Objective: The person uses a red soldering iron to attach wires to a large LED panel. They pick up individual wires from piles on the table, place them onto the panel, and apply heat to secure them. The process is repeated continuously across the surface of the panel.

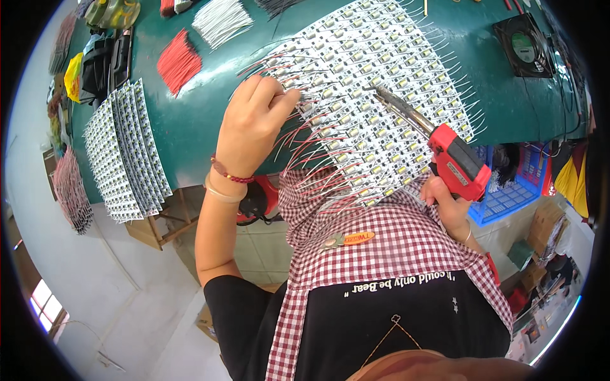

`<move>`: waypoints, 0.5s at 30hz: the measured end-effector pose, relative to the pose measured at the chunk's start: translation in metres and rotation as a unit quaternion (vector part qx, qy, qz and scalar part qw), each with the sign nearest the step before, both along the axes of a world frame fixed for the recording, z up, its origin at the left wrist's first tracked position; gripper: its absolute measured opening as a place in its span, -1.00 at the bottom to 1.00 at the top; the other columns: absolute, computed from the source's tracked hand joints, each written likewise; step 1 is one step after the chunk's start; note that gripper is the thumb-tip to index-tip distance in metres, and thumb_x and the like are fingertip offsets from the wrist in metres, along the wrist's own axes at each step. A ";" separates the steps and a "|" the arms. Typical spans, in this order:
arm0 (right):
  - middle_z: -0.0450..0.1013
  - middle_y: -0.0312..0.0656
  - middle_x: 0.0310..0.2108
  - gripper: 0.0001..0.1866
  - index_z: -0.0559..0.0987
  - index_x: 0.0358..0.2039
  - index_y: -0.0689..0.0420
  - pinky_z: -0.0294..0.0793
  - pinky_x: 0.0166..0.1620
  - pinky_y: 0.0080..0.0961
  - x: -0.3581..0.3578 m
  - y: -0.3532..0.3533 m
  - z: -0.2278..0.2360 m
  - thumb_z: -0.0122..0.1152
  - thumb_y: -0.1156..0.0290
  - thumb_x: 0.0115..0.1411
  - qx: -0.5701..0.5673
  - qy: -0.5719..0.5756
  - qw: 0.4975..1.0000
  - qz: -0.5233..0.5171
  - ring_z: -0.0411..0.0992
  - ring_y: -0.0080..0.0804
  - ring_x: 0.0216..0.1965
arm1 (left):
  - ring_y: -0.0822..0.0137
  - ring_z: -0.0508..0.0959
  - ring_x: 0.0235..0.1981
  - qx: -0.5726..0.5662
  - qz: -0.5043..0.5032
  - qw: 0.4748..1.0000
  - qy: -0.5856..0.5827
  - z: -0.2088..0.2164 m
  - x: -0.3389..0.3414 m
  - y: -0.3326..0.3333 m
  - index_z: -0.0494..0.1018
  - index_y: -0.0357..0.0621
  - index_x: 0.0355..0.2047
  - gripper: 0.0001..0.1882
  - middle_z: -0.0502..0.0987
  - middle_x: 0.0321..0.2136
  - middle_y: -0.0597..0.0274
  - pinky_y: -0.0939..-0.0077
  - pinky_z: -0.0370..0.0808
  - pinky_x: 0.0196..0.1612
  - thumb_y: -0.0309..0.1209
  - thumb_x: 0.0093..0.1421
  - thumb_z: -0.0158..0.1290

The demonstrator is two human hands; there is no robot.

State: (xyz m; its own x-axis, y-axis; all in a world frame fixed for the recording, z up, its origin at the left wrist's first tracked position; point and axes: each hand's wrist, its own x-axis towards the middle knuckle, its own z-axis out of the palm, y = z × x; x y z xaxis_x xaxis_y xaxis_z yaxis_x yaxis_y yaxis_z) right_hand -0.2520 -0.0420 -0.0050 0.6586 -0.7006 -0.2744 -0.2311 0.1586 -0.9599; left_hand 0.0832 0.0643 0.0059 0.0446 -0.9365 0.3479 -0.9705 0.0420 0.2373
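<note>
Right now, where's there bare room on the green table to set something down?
Between the stacked boards, red bundle and left hand; also between the big board and fan. Crowded: the big board's wire-fringed left edge.

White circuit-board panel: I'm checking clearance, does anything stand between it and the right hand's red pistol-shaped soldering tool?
Nothing visible does: the soldering tool reaches over the panel, and the left hand is off to the left.

Apron (406,249): burgundy-and-white gingham, orange badge (361,238)
T-shirt (343,327): black, white lettering (397,284)
Left bracelet (238,179): dark-red, beaded
Left bangle (222,194): pale
Necklace (396,319): gold-coloured, thin
</note>
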 end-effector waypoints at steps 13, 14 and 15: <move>0.43 -0.28 -0.56 -0.93 0.49 -0.35 0.24 0.39 -0.44 -0.58 -0.014 0.010 -0.006 0.13 0.50 0.22 0.054 0.044 0.997 0.020 0.40 -0.58 -0.53 | 0.28 0.39 -0.43 -0.026 -0.070 0.995 0.072 -0.033 -0.040 -0.026 0.52 -0.16 -0.33 -0.76 0.35 -0.48 0.25 0.44 0.38 -0.35 -0.57 -0.07 0.06; 0.48 -0.30 -0.50 -0.89 0.53 -0.29 0.23 0.40 -0.44 -0.63 -0.017 0.010 -0.008 0.21 0.48 0.20 0.062 0.041 0.997 0.018 0.43 -0.62 -0.50 | 0.28 0.39 -0.43 -0.026 -0.069 0.995 0.071 -0.032 -0.042 -0.026 0.52 -0.17 -0.33 -0.76 0.35 -0.48 0.25 0.44 0.38 -0.36 -0.57 -0.08 0.06; 0.48 -0.30 -0.50 -0.89 0.53 -0.29 0.23 0.40 -0.43 -0.62 -0.016 0.011 -0.007 0.21 0.48 0.20 0.066 0.041 0.997 0.013 0.43 -0.61 -0.50 | 0.28 0.39 -0.43 -0.027 -0.068 0.995 0.070 -0.031 -0.042 -0.026 0.51 -0.18 -0.33 -0.76 0.34 -0.49 0.25 0.44 0.38 -0.37 -0.58 -0.08 0.06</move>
